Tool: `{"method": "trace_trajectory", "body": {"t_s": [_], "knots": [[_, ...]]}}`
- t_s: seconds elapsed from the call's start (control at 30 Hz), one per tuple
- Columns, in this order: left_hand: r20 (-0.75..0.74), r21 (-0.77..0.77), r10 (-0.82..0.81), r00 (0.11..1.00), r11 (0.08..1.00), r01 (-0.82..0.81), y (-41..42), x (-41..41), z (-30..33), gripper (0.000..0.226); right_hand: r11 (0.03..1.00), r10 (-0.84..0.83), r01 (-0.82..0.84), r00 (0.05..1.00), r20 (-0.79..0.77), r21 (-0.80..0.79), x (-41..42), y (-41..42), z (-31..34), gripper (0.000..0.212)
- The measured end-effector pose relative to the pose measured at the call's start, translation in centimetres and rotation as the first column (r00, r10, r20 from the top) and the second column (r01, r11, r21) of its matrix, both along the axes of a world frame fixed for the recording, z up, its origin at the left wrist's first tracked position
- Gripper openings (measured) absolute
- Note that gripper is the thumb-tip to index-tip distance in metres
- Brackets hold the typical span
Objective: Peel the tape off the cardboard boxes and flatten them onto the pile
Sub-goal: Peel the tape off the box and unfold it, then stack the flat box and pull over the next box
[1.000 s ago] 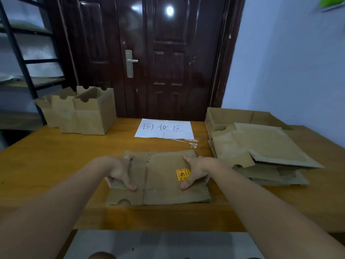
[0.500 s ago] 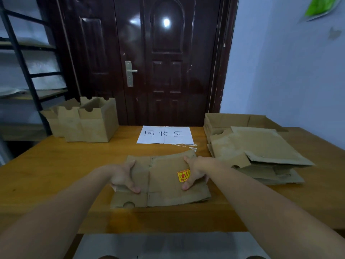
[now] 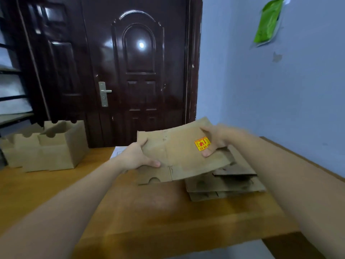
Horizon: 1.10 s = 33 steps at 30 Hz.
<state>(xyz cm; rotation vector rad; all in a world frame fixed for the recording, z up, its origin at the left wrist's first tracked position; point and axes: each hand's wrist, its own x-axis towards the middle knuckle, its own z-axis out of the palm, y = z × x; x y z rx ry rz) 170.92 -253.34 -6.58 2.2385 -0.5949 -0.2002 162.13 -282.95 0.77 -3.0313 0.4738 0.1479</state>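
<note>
flattened box (image 3: 179, 154) now above pile (image 3: 224, 186)

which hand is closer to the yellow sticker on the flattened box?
Right. The right hand grips the flattened box at its right edge, thumb right beside the yellow sticker. The left hand grips the opposite, left edge, well away from the sticker.

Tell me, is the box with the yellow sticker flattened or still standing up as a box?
Flattened. The stickered box is one thin sheet, gripped at its edges by the left hand and right hand.
</note>
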Motion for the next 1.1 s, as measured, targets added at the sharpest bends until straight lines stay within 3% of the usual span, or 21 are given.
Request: {"method": "trace_trajectory", "body": {"t_s": [0.17,0.33,0.47,0.6,0.7,0.9,1.1], "knots": [[0.110,0.007,-0.029,0.993,1.000,0.028,-10.4,-0.3,-1.0,0.139,0.986,-0.159,0.155,0.984,0.083,0.055,-4.6,-7.9,-1.3,0.116],[0.100,0.074,-0.057,0.993,0.996,0.050,-15.7,-0.9,-3.7,0.124,0.957,-0.248,0.228,0.964,0.097,0.182,-6.2,-12.5,-6.4,0.100],[0.043,0.211,-0.035,0.998,0.977,0.025,-16.1,-1.2,-6.3,0.121,0.949,-0.222,0.204,0.974,0.049,0.239,-6.0,-13.4,-11.6,0.088],[-0.009,0.259,-0.015,1.000,0.966,0.017,-16.0,-1.6,-7.9,0.138,0.948,-0.202,0.193,0.979,0.012,0.253,-5.1,-14.0,-14.4,0.084],[-0.029,0.264,-0.020,0.999,0.964,0.027,-16.3,-1.1,-8.0,0.122,0.959,-0.189,0.191,0.982,-0.031,0.209,-4.7,-14.1,-14.2,0.082],[-0.031,0.445,-0.089,0.996,0.891,0.093,-16.8,-0.6,-7.2,0.099,0.963,-0.192,0.205,0.977,-0.091,0.172,-4.5,-13.5,-13.5,0.080],[-0.043,0.510,-0.126,0.991,0.851,0.130,-16.9,-0.6,-6.7,0.096,0.966,-0.196,0.215,0.971,-0.137,0.144,-4.4,-13.3,-13.3,0.080]]}}
